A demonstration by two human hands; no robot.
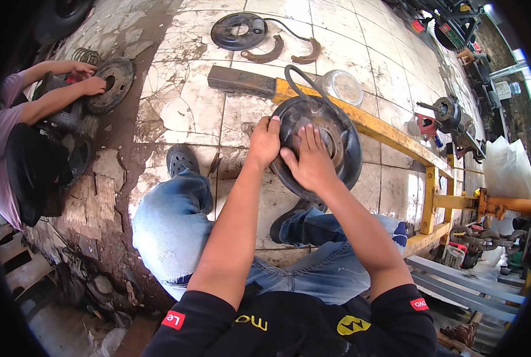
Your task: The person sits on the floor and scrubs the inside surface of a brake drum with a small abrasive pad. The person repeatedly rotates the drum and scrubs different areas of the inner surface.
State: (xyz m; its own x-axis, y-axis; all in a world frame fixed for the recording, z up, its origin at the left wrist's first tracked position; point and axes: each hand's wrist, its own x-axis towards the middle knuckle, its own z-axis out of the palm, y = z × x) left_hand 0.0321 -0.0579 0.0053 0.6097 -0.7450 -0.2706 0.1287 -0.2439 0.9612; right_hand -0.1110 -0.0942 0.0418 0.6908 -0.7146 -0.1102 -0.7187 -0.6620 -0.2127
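Between my knees a round black brake backing plate [351, 140] with a black cable [301, 83] leans against a yellow steel bar. My left hand [266, 141] is closed on its left edge, thumb toward the plate's face. My right hand [310, 157] lies on the face beside the hub opening, fingers stretched out and slightly apart. Whether anything lies under that palm is hidden. Farther off, a second black backing plate [224, 35] with its own cable rests on the tiles. Two curved, rusty brake shoes [267, 55] [307, 55] lie close by it.
A yellow steel frame [390, 134] with a dark end beam [238, 80] crosses in front of me. Behind it sits a clear round container [341, 88]. At left a co-worker's hands [90, 80] touch a steel wheel [115, 89]. Tools and metal parts crowd the right side.
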